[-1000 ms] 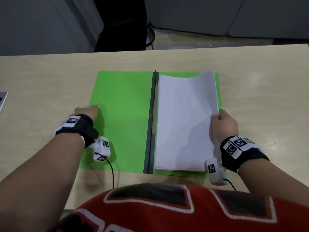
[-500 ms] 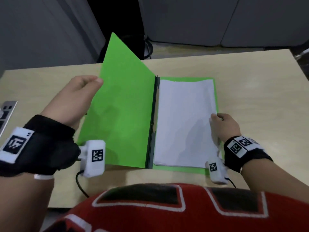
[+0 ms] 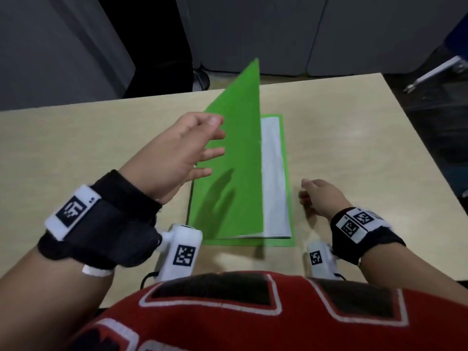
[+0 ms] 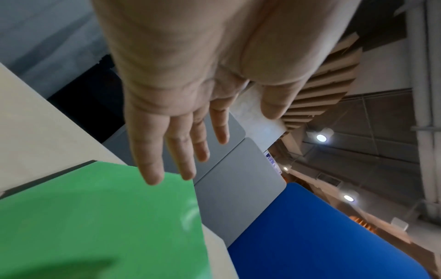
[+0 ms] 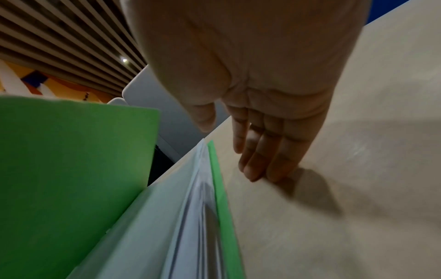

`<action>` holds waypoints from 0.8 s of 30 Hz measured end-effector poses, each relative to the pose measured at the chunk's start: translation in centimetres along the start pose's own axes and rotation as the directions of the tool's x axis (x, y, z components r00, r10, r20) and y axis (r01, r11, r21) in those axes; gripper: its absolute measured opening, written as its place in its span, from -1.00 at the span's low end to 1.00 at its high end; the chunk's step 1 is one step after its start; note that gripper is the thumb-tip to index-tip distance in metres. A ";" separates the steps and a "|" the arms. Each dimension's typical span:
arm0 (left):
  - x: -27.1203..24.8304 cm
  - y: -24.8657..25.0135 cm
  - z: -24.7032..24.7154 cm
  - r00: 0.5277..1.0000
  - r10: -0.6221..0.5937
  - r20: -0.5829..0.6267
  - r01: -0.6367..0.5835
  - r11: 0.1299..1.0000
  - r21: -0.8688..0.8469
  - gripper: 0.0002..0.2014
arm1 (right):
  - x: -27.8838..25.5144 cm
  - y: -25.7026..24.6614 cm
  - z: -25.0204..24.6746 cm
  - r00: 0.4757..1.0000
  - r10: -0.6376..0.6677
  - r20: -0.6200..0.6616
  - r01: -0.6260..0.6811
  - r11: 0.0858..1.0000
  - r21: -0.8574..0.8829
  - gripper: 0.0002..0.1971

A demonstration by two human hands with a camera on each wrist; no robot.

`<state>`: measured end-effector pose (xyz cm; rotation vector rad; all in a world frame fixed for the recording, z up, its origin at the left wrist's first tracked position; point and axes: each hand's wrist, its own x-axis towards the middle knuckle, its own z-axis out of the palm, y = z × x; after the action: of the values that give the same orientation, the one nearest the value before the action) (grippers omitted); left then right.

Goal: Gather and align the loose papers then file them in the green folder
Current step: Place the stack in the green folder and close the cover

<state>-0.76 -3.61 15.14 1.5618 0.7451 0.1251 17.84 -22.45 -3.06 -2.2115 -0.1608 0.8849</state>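
The green folder (image 3: 233, 160) lies on the wooden table (image 3: 76, 153) with its front cover raised steeply, swinging over toward the right. My left hand (image 3: 202, 145) pushes the cover from behind with straight, spread fingers (image 4: 152, 169). The stack of white papers (image 3: 274, 186) lies squared on the folder's back half and is partly hidden by the cover. My right hand (image 3: 311, 193) rests on the table just right of the folder, holding nothing. In the right wrist view its fingertips (image 5: 257, 169) touch the tabletop beside the paper edges (image 5: 190, 217).
Grey cabinet panels (image 3: 253, 34) stand beyond the table's far edge, with a dark gap at the left of them. A blue panel (image 4: 322, 236) and a chair leg (image 3: 435, 72) sit off the table's right corner.
My left hand has swung the green cover further up and over to the right, and its fingers are now spread flat. My right hand has let go of the papers and moved off onto the table.
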 end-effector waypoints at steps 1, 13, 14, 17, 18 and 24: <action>0.3 -0.3 0.7 1.000 -0.006 0.003 0.006 1.000 0.015 -0.60 | 0.2 0.5 -0.3 1.000 -0.002 0.023 0.001 1.000 0.019 -0.63; 7.6 -11.2 2.2 0.913 -0.251 -0.321 0.400 0.704 0.587 -0.45 | 0.4 0.9 -2.4 0.973 -0.067 0.222 0.061 0.998 0.034 -0.64; 7.9 -12.3 1.7 0.868 -0.295 -0.401 0.487 0.670 0.561 -0.42 | 0.4 0.8 -2.4 0.965 -0.080 0.251 0.084 0.996 -0.005 -0.63; 8.2 -14.5 0.6 0.752 -0.382 -0.537 0.650 0.565 0.508 -0.39 | 0.3 0.3 -2.3 0.938 -0.110 0.328 0.153 0.982 -0.110 -0.65; 8.5 -14.9 0.4 0.741 -0.384 -0.551 0.660 0.568 0.492 -0.39 | 0.3 0.1 -2.2 0.932 -0.124 0.342 0.182 0.973 -0.145 -0.66; 9.6 -15.3 0.3 0.796 -0.424 -0.432 0.596 0.675 0.435 -0.51 | 0.5 -1.2 -1.7 0.933 -0.161 0.322 0.297 0.849 -0.437 -0.71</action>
<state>1.07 0.36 -2.41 1.8235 1.5570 -0.3226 19.44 -22.45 -1.70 -2.4296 -0.8490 1.0994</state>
